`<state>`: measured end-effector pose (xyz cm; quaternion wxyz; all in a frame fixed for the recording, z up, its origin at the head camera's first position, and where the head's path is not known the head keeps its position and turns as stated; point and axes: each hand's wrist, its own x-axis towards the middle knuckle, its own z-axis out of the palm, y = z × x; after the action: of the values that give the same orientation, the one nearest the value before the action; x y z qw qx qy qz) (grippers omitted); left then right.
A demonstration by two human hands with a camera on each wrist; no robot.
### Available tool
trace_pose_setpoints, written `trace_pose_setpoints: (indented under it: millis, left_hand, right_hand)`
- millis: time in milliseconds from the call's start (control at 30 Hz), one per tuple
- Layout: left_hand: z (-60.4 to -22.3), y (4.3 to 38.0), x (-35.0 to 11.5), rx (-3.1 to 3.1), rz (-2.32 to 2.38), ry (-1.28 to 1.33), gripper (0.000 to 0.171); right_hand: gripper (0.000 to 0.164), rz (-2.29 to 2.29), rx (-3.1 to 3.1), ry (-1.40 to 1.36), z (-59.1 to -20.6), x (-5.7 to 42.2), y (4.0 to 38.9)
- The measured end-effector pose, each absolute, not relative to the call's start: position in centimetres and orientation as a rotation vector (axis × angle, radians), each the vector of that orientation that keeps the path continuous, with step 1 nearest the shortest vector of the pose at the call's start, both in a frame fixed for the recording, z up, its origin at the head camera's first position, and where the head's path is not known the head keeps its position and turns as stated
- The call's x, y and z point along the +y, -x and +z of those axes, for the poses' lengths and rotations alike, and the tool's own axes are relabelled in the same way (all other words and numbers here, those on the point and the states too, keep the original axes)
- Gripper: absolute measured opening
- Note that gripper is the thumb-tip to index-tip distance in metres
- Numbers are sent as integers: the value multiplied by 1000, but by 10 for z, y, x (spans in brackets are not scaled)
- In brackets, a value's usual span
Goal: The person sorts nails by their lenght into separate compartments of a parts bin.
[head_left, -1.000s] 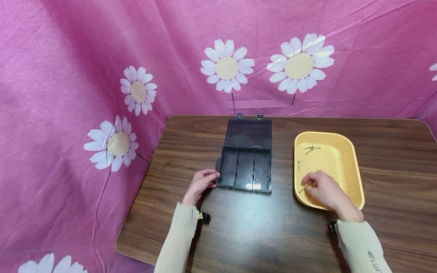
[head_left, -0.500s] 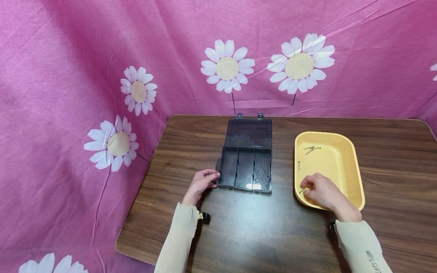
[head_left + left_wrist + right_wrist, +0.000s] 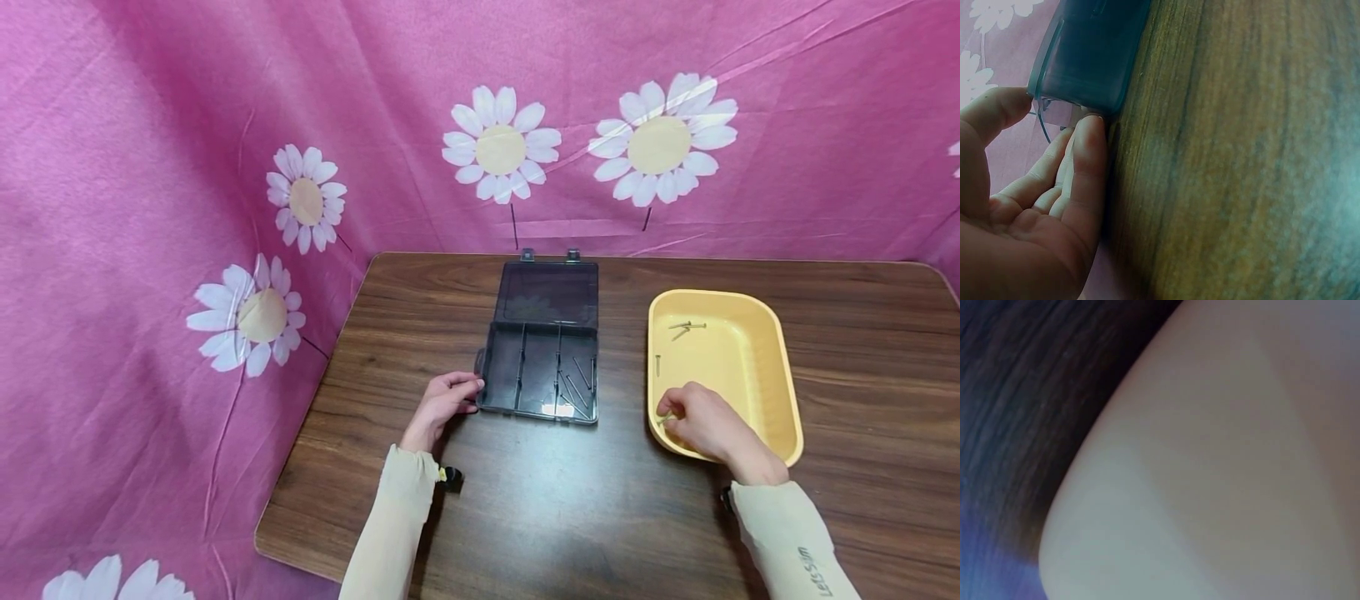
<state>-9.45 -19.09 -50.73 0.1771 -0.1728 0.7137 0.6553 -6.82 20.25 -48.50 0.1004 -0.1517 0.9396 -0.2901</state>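
A dark see-through compartment box [image 3: 501,371] lies on the table with its lid [image 3: 547,292] folded back. My left hand [image 3: 441,404] holds its left end: in the left wrist view, the thumb [image 3: 1004,109] is on the upper rim and the fingers [image 3: 1088,153] are low against the side. Several thin screws [image 3: 576,388] lie in the right-hand compartment. Inside the yellow tub [image 3: 787,379], near its front left corner, my right hand [image 3: 708,423] pinches a screw [image 3: 663,420], mostly covered by the fingers. The right wrist view shows mainly the tub's outer wall [image 3: 1197,475], blurred.
More screws [image 3: 682,330] lie at the back of the tub, and a single one [image 3: 658,365] lies along its left side. The wooden table [image 3: 555,517] meets a pink flowered cloth [image 3: 420,125] at the back and left.
My right hand has shifted slightly left and its fingers have closed around the screw in the tub's front corner. The left hand and box have stayed put.
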Motion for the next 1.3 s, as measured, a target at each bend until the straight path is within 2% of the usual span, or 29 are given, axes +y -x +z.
trace_pose_setpoints:
  millis: [833, 1300]
  left_hand:
    - [-509, 96, -190, 2031, 1867, 468, 32]
    - [-506, 94, -190, 2042, 1854, 486, 30]
  right_hand:
    - [7, -747, 2715, 310, -480, 200, 69]
    - [15, -652, 2774, 253, -481, 196, 67]
